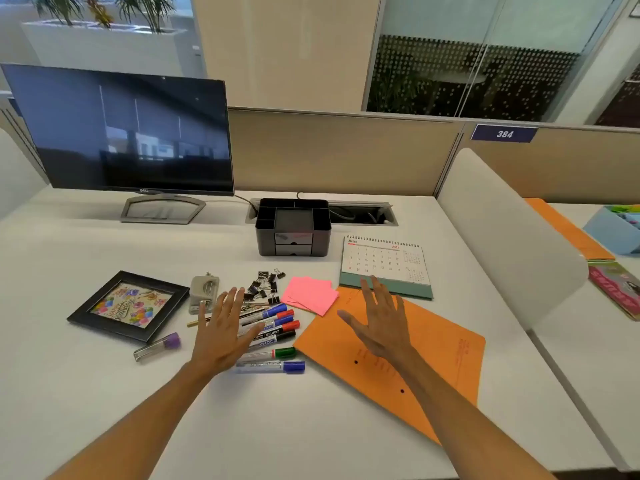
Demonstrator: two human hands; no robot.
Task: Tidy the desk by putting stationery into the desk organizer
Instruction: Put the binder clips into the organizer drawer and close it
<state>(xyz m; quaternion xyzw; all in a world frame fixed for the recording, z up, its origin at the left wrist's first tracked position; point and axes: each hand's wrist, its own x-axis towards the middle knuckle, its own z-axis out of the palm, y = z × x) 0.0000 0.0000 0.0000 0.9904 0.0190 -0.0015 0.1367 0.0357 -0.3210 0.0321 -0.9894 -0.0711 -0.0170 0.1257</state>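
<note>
Fingers are spreading straight on both hands, holding nothing. The left hand (221, 332) is hovering over a row of markers (273, 332); the right hand (379, 325) is hanging above an orange folder (415, 355). Binder clips (265, 284) and pink sticky notes (310, 293) are lying just beyond the fingertips. The black desk organizer (293, 226) is standing farther back, mid-desk, beside a desk calendar (386, 266). The white desk (86, 382) is also carrying a monitor (121, 133) and a picture frame (129, 304). Tan partitions (339, 154) and glass walls (485, 53) are closing off the room behind.
</note>
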